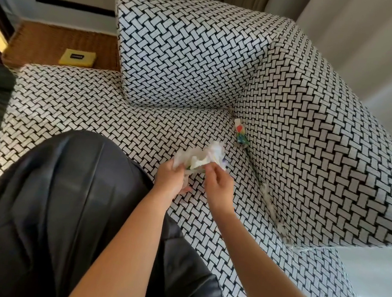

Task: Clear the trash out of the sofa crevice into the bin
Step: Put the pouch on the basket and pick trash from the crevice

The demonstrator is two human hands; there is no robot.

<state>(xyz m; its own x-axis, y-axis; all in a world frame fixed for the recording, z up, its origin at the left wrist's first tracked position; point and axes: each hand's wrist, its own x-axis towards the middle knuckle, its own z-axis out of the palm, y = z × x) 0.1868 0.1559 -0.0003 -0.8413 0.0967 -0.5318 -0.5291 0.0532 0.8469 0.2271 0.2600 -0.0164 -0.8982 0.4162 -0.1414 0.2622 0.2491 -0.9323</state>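
A: Where does the trash sit?

B: A crumpled white wad (pixel 201 157) is held over the seat, just beside the sofa arm (pixel 311 135). The left hand (pixel 170 179) curls its grip round the wad's near edge. The right hand (pixel 219 186) pinches the other side, likely bundling loose pieces so none drop.

A: And the rest?

B: 1 colourful wrapper (pixel 240 133) lies wedged in the crevice (pixel 252 163) at the arm's foot, with white scraps (pixel 273 208) along the same seam, nearer the person. No bin is visible.
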